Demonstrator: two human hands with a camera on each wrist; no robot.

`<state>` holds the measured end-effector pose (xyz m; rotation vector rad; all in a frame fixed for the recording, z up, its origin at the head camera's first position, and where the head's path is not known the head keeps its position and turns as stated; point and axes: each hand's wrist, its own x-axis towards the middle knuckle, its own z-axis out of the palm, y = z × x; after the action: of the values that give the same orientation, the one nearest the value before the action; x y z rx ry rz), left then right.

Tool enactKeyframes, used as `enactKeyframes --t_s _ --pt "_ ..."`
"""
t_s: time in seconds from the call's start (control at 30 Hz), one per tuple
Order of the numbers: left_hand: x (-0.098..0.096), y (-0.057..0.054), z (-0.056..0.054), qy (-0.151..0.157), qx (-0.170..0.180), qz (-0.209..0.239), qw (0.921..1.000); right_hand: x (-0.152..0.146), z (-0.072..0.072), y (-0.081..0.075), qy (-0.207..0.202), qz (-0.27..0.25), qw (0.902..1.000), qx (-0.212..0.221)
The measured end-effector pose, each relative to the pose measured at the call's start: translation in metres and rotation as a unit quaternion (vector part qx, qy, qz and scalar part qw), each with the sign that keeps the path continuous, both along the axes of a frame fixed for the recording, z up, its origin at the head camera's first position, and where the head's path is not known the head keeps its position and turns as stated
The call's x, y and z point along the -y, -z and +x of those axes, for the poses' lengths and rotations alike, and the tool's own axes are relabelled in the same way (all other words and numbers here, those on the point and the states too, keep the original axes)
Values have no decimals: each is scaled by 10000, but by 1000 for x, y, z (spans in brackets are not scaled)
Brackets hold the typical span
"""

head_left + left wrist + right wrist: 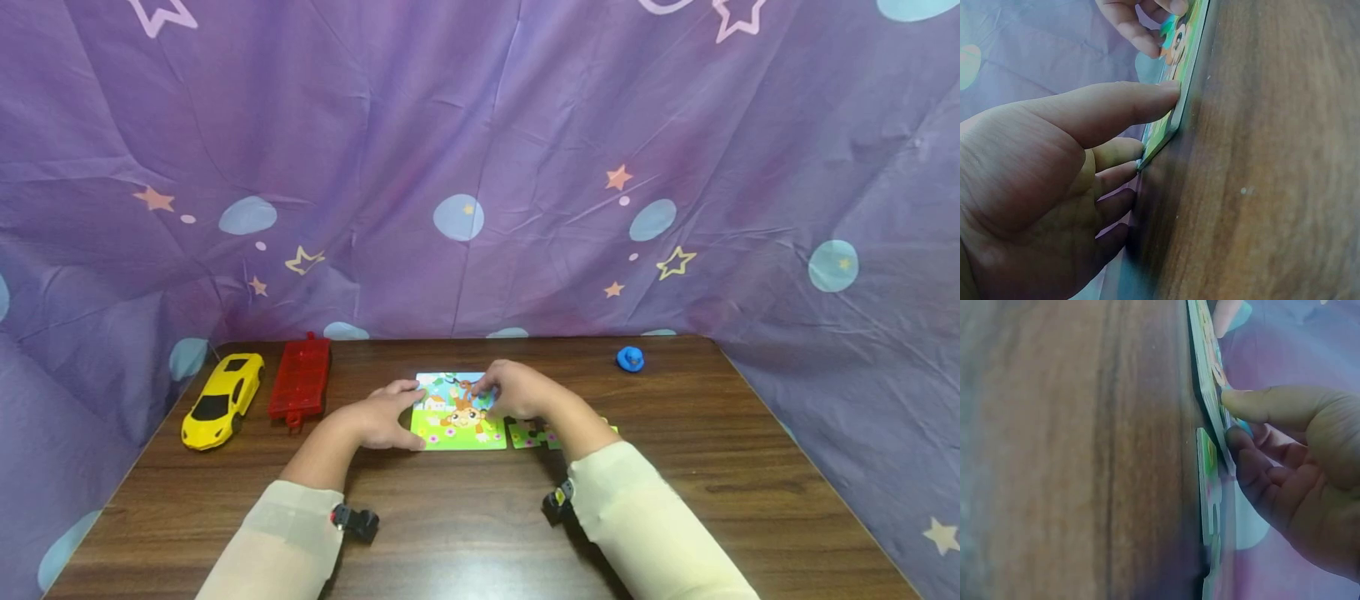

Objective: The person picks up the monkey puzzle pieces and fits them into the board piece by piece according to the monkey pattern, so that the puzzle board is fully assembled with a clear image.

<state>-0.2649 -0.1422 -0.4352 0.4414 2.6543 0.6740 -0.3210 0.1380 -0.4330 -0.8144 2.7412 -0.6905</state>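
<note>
A picture puzzle (457,429) with a cartoon monkey, flowers and a small house lies flat on the table between both hands. My left hand (386,417) spans its left side with fingers extended, the thumb (1147,103) touching the near left corner and other fingertips at the left edge. At the puzzle's upper right, my right hand (521,392) pinches a small teal-edged puzzle piece (1243,426) between thumb and fingers, mostly covered by them. Joined puzzle pieces (525,435) with green and flowers lie just right of the puzzle, partly hidden under the right forearm.
On the left stand a yellow toy car (223,400) and a red translucent toy trailer (300,379). A small blue rubber duck (630,359) sits at the back right. The brown wooden table (450,517) ends at a purple curtain (405,167) behind.
</note>
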Motion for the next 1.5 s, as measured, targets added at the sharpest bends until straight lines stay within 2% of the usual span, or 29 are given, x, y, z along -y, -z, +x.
enactKeyframes --t_s 0.37,0.67,0.93,1.23,1.5 --pt "0 1 0 11 -39 -42 10000 2 -1 2 23 383 9992 117" --pt "0 3 -1 -26 -26 -61 10000 1 0 1 13 414 9990 181" --pt "0 3 -1 2 -71 -26 10000 -1 -1 3 102 76 9982 584" --pt "0 2 -1 -23 -6 -66 10000 -12 -2 6 56 -398 9973 609" --pt "0 2 -1 -22 -16 -31 10000 -30 6 -1 14 -456 9964 713"
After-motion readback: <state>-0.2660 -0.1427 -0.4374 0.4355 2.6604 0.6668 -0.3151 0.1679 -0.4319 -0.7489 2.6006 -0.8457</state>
